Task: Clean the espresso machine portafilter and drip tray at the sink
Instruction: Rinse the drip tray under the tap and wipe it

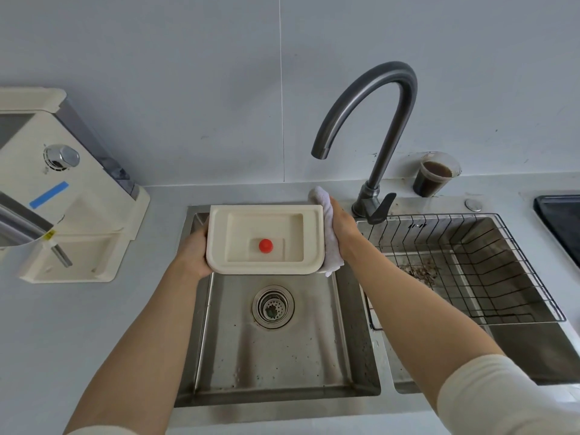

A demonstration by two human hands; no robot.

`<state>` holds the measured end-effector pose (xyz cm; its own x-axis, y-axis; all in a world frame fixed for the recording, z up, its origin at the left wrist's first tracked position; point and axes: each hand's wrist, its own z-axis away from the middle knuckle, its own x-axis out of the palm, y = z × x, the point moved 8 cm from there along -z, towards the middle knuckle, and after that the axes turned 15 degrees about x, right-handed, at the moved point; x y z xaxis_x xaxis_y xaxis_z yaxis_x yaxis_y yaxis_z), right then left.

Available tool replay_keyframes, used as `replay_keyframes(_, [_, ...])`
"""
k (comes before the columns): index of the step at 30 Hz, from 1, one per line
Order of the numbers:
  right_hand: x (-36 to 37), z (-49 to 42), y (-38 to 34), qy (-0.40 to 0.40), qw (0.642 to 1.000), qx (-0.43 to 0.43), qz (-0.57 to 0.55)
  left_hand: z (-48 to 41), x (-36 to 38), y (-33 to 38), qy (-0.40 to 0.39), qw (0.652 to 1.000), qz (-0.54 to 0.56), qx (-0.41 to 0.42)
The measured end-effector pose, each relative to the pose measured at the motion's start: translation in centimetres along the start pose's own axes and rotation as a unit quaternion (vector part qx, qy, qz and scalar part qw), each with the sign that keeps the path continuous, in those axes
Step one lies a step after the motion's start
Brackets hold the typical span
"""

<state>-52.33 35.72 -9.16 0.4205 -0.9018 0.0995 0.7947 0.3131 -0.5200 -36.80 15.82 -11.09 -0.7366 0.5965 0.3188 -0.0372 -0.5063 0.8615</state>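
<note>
Cream tray [265, 221] is held above the sink [282, 365]: left hand [193, 255] grips its left edge, right hand [343, 229] grips a cloth [332, 259] against its right. Yellow label [48, 235] on the machine [78, 199] is unreadable.

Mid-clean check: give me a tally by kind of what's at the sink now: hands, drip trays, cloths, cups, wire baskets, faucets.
hands: 2 (left hand, right hand)
drip tray: 1
cloth: 1
cup: 1
wire basket: 1
faucet: 1
Total: 7
</note>
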Motion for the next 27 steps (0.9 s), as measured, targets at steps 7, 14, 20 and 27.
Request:
replay_keyframes(7, [-1.4,-0.5,0.7,0.008,1.000,0.008,0.000,0.1,0.5,0.1,-0.012,1.000,0.015,0.001])
replay_keyframes(14, [-4.8,-0.4,1.0,-0.109,0.975,-0.016,-0.192,-0.1,0.7,0.1,0.004,0.999,0.053,0.005])
replay_keyframes(20, [-9.5,1.7,2.3,-0.096,0.991,-0.006,-0.094,0.1,2.2,-2.2,-0.018,0.999,0.045,-0.009])
replay_keyframes(27, [-15.8,-1.1,3.3,0.132,0.976,-0.053,0.164,0.3,2.9,-5.6,0.011,0.999,0.035,-0.038])
